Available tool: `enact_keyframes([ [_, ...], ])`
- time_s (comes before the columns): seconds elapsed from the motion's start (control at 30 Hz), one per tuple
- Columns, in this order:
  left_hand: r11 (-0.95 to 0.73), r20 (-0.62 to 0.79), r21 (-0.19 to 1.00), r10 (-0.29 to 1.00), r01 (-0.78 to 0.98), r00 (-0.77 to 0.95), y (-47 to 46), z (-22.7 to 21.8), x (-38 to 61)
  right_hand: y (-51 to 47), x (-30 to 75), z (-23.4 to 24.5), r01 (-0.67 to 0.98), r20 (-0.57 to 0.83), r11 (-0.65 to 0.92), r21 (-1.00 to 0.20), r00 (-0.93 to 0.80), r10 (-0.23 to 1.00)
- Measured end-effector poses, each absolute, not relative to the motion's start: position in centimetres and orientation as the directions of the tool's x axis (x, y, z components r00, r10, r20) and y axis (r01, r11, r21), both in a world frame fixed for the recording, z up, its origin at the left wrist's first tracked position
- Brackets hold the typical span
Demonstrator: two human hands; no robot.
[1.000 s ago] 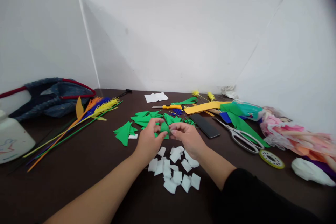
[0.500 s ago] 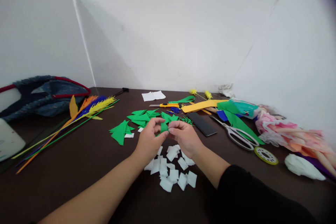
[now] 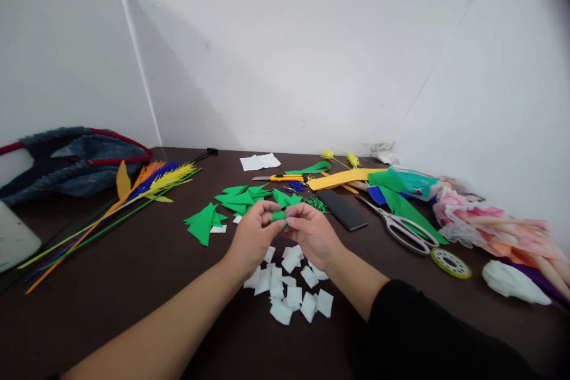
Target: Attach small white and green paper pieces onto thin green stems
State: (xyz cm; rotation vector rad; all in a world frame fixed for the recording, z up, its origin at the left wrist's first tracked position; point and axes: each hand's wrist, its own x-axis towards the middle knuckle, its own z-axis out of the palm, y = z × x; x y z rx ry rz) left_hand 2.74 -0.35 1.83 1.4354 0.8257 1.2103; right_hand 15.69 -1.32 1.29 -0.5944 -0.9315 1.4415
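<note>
Between the fingertips of both hands is a small green paper piece (image 3: 278, 215), bent or rolled and partly covered by the fingers. My left hand (image 3: 253, 236) pinches it from the left, and my right hand (image 3: 314, 236) grips it from the right. Just beyond the hands lie several cut green paper pieces (image 3: 236, 198), some stacked, with a separate fan-like stack (image 3: 203, 222) to the left. Small white tissue squares (image 3: 293, 295) are scattered on the dark table (image 3: 187, 285) below and in front of my hands.
A yellow box cutter (image 3: 285, 178) lies behind with its blade out. To the right are a black phone (image 3: 342, 209), scissors (image 3: 403, 228), a tape roll (image 3: 450, 263) and a doll (image 3: 494, 219). Paper wheat stalks (image 3: 120, 208) and a denim bag (image 3: 75, 160) occupy the left.
The green paper piece between my fingers looks more curled and smaller than before. Both hands stay in nearly the same place, and the things on the table have not moved.
</note>
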Motion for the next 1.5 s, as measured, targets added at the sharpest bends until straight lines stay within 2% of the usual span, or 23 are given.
enact_keyframes([
  [0.3, -0.169, 0.225, 0.963, 0.933, -0.209, 0.280, -0.4, 2.1, 2.6, -1.2, 16.5, 1.7, -0.474, 0.184, 0.141, -0.869, -0.045, 0.982],
  [0.47, -0.162, 0.227, 0.961, 0.927, -0.226, 0.298, -0.2, 2.1, 2.6, -0.9, 17.0, 1.2, -0.225, 0.249, 0.235, -0.945, -0.034, 0.968],
  [0.7, -0.155, 0.216, 0.962, 0.937, -0.226, 0.275, -0.2, 2.1, 2.6, -1.2, 17.0, 1.2, 0.060, 0.457, 0.456, -0.888, 0.010, 0.889],
  [0.9, -0.077, 0.181, 0.945, 0.934, -0.319, 0.309, 0.1, 1.8, 2.5, -1.4, 16.7, 1.3, 0.055, 0.471, 0.471, -0.881, -0.010, 0.882],
  [1.1, -0.032, 0.141, 0.943, 0.941, -0.332, 0.308, 0.2, 1.6, 2.4, -1.5, 16.6, 1.5, 0.125, 0.486, 0.485, -0.866, -0.025, 0.874],
  [1.3, -0.077, 0.164, 0.957, 0.939, -0.280, 0.301, 0.2, 1.7, 2.0, -1.3, 16.4, 1.3, -0.010, 0.360, 0.360, -0.933, -0.006, 0.933],
  [1.5, -0.109, 0.189, 0.958, 0.937, -0.267, 0.295, 0.3, 1.5, 1.6, -1.3, 16.0, 1.2, -0.046, 0.288, 0.288, -0.956, 0.019, 0.958],
])
